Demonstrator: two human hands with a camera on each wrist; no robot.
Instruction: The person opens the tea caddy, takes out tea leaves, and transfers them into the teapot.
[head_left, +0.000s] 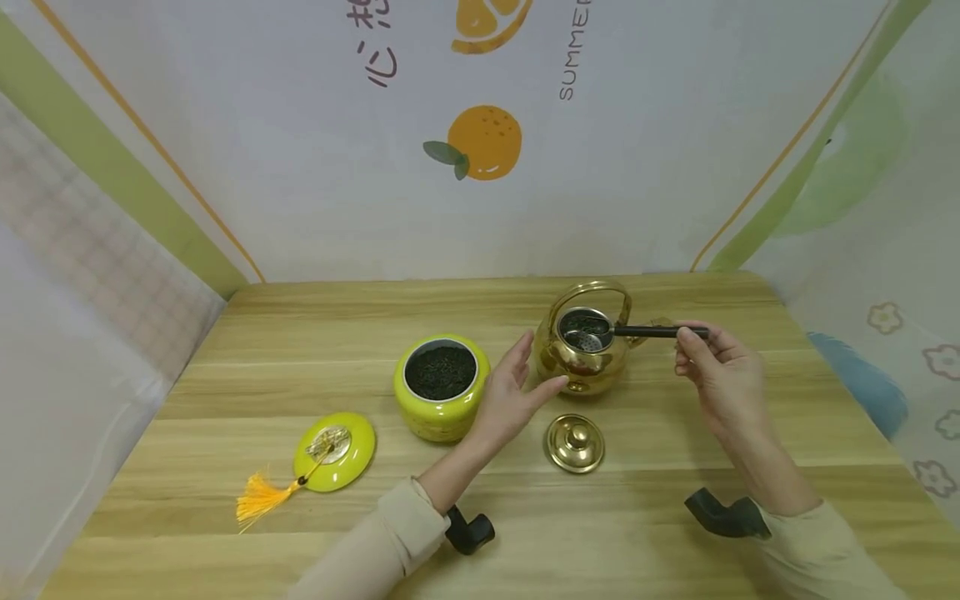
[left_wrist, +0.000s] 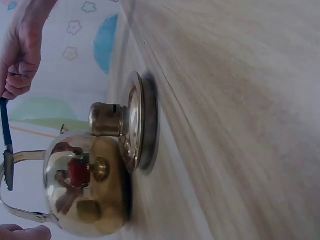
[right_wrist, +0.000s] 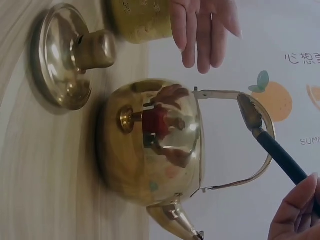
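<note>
My right hand pinches the black handle of a small tea scoop, its metal head above the mouth of a brass teapot. Dark leaves and a perforated strainer show at that mouth; how much lies on the scoop itself I cannot tell. Seen from the right wrist, the scoop head is tilted beneath the arched handle, above the pot's rim. My left hand, fingers extended and thumb spread, hovers between the teapot and a yellow-green jar of dark tea leaves, holding nothing.
The brass teapot lid lies knob up in front of the pot. Further left sits the jar's yellow-green lid with an orange tassel. A printed cloth wall stands behind the wooden table.
</note>
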